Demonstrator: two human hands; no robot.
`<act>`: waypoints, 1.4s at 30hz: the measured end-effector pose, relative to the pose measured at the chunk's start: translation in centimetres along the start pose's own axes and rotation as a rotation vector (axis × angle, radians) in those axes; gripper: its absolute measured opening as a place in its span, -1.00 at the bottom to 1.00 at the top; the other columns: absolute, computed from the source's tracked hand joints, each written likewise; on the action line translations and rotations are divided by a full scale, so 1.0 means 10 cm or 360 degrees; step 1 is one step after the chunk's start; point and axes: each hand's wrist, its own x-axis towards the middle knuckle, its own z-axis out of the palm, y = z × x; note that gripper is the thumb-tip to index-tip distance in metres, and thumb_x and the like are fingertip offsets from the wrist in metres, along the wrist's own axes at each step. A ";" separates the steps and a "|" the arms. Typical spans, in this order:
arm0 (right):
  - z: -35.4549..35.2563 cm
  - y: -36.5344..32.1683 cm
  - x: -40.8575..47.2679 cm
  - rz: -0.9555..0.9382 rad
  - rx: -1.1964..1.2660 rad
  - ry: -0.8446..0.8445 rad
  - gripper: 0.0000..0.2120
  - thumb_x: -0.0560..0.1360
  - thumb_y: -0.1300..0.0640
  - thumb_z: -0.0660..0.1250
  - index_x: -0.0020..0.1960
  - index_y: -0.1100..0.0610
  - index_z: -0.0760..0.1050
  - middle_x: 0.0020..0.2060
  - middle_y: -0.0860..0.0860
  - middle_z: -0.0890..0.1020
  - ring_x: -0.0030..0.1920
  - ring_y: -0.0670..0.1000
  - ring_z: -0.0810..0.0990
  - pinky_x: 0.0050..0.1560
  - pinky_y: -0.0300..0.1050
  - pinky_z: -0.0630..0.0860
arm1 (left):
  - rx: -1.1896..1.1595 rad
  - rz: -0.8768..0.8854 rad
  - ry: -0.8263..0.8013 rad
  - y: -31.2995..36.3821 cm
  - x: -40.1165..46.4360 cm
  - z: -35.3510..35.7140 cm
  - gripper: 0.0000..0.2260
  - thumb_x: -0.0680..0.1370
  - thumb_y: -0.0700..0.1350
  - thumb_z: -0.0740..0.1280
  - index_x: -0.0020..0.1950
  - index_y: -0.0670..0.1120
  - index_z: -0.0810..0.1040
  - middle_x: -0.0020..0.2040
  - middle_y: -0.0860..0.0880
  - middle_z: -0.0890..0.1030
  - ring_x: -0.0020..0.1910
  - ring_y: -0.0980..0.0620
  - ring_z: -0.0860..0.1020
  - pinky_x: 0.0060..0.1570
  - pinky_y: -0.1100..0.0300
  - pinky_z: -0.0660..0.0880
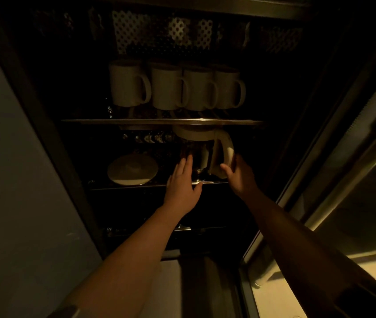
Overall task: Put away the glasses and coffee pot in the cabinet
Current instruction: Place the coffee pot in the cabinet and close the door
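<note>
The glass coffee pot (202, 154) with a pale lid and handle stands on the middle shelf (136, 186) of the dark open cabinet, just under the shelf above. My right hand (237, 177) is wrapped around the pot's pale handle. Against the pot's left side rests my left hand (181, 183), flat with its fingers stretched out. No drinking glasses can be made out clearly; only faint glints show at the back of the shelf.
Several pale mugs (173, 87) stand in a row on the upper shelf (113, 121). A round white lid or plate (132, 169) lies left of the pot. The open cabinet door (343, 143) hangs at the right, above a lit countertop (301, 290).
</note>
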 end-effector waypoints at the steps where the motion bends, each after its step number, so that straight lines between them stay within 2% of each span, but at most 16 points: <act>1: 0.02 0.00 -0.10 -0.0124 -0.0051 0.0098 -0.46 0.54 0.17 0.33 0.45 0.28 0.24 0.37 0.23 0.40 0.36 0.17 0.40 0.32 -0.12 0.28 | 0.0144 0.0023 0.0049 0.00 -0.01 -0.01 -0.26 0.59 -0.03 0.29 0.58 0.07 -0.16 0.60 0.00 -0.08 0.56 -0.04 -0.06 0.51 -0.10 0.01; 4: 0.12 0.10 -0.38 -0.0504 -0.0563 0.0302 -0.33 0.55 0.02 0.27 0.54 0.19 0.08 0.52 0.20 0.12 0.52 0.17 0.08 0.50 0.05 0.03 | 0.0607 0.0145 0.0139 0.01 -0.04 -0.02 -0.27 0.59 0.04 0.24 0.57 0.05 -0.20 0.60 -0.02 -0.10 0.56 -0.06 -0.10 0.48 -0.11 -0.09; 6: 0.20 0.19 -0.48 -0.0712 -0.0882 0.0258 -0.38 0.56 -0.07 0.15 0.54 0.15 0.12 0.54 0.16 0.10 0.54 0.14 0.02 0.50 0.15 -0.03 | 0.0811 0.0217 0.0123 0.00 -0.03 -0.01 -0.27 0.59 0.09 0.20 0.57 0.06 -0.23 0.59 -0.02 -0.12 0.56 -0.07 -0.12 0.48 -0.15 -0.14; 9: 0.26 0.25 -0.50 -0.0672 -0.1101 0.0144 -0.38 0.53 -0.10 0.14 0.51 0.16 0.20 0.53 0.13 0.16 0.53 0.12 0.09 0.46 0.27 0.08 | 0.0988 0.0238 0.0066 -0.04 0.01 0.03 -0.28 0.59 0.15 0.16 0.57 0.06 -0.23 0.60 -0.02 -0.11 0.56 -0.08 -0.10 0.46 -0.19 -0.17; 12: 0.24 0.29 -0.47 -0.0582 -0.1262 0.0099 -0.37 0.56 -0.15 0.07 0.52 0.16 0.16 0.54 0.11 0.11 0.53 0.09 0.06 0.45 0.27 0.14 | 0.1045 0.0213 0.0025 -0.06 0.04 0.07 -0.29 0.58 0.18 0.13 0.57 0.06 -0.23 0.60 -0.02 -0.10 0.56 -0.09 -0.07 0.47 -0.22 -0.14; 16: 0.20 0.31 -0.40 -0.0539 -0.1268 0.0060 -0.35 0.55 -0.12 0.19 0.53 0.17 0.15 0.54 0.11 0.09 0.53 0.08 0.05 0.45 0.25 0.15 | 0.1038 0.0213 0.0006 -0.03 0.05 0.12 -0.28 0.58 0.20 0.11 0.56 0.05 -0.27 0.60 -0.03 -0.09 0.56 -0.10 -0.04 0.47 -0.23 -0.13; 18: 0.18 0.28 -0.37 -0.0526 -0.1249 0.0046 -0.35 0.55 -0.10 0.20 0.53 0.17 0.13 0.54 0.11 0.08 0.54 0.07 0.03 0.47 0.24 0.09 | 0.1020 0.0211 -0.0006 0.00 0.07 0.13 -0.28 0.58 0.20 0.12 0.56 0.05 -0.27 0.59 -0.04 -0.08 0.55 -0.10 -0.03 0.47 -0.23 -0.12; 22: 0.13 0.25 -0.29 -0.0421 -0.1211 -0.0091 -0.36 0.61 -0.11 0.06 0.57 0.09 -0.09 0.56 0.07 -0.09 0.55 0.04 -0.15 0.52 0.13 -0.17 | 0.0984 0.0194 -0.0039 0.05 0.12 0.13 -0.29 0.58 0.21 0.12 0.57 0.05 -0.21 0.59 -0.03 -0.04 0.55 -0.11 -0.01 0.46 -0.24 -0.12; 27: 0.10 0.19 -0.20 -0.0381 -0.1154 -0.0101 -0.38 0.61 -0.07 0.06 0.57 0.07 -0.09 0.56 0.09 -0.11 0.55 0.06 -0.15 0.51 0.11 -0.22 | 0.0958 0.0193 -0.0064 0.09 0.17 0.14 -0.31 0.58 0.21 0.13 0.58 0.02 -0.14 0.59 -0.02 0.00 0.54 -0.11 0.02 0.46 -0.24 -0.08; 33: 0.10 0.17 -0.21 -0.0358 -0.1069 -0.0093 -0.40 0.61 -0.06 0.09 0.56 0.07 -0.04 0.56 0.10 -0.06 0.55 0.08 -0.14 0.52 0.13 -0.18 | 0.0915 0.0153 0.0012 0.08 0.13 0.15 -0.33 0.59 0.20 0.10 0.58 0.00 -0.12 0.59 -0.05 0.02 0.55 -0.09 0.00 0.47 -0.17 -0.08; 36: 0.20 0.10 -0.29 -0.0312 -0.0720 -0.0143 -0.39 0.60 0.02 0.16 0.56 0.10 -0.01 0.55 0.11 -0.05 0.55 0.12 -0.07 0.50 0.24 -0.07 | 0.0853 0.0094 0.0034 0.10 0.03 0.09 -0.34 0.60 0.20 0.09 0.58 -0.02 -0.10 0.59 -0.05 0.00 0.56 -0.08 -0.05 0.48 -0.15 -0.11; 38: 0.19 -0.02 -0.40 -0.0249 -0.0547 -0.0214 -0.40 0.60 0.06 0.17 0.55 0.12 0.00 0.56 0.10 -0.08 0.54 0.13 -0.01 0.49 0.23 0.04 | 0.0814 0.0041 0.0016 0.13 -0.08 -0.01 -0.34 0.60 0.20 0.07 0.59 -0.02 -0.11 0.60 -0.05 -0.03 0.56 -0.06 -0.09 0.48 -0.13 -0.11; 42: -0.05 -0.41 -0.64 -0.0241 -0.0866 -0.0333 -0.42 0.64 -0.07 0.04 0.56 0.08 -0.08 0.56 0.06 -0.10 0.52 0.05 -0.25 0.53 0.10 -0.11 | 0.0775 -0.0132 -0.0045 0.29 -0.29 -0.40 -0.36 0.60 0.21 0.05 0.59 -0.02 -0.08 0.60 -0.04 -0.04 0.56 -0.04 -0.12 0.51 -0.13 -0.08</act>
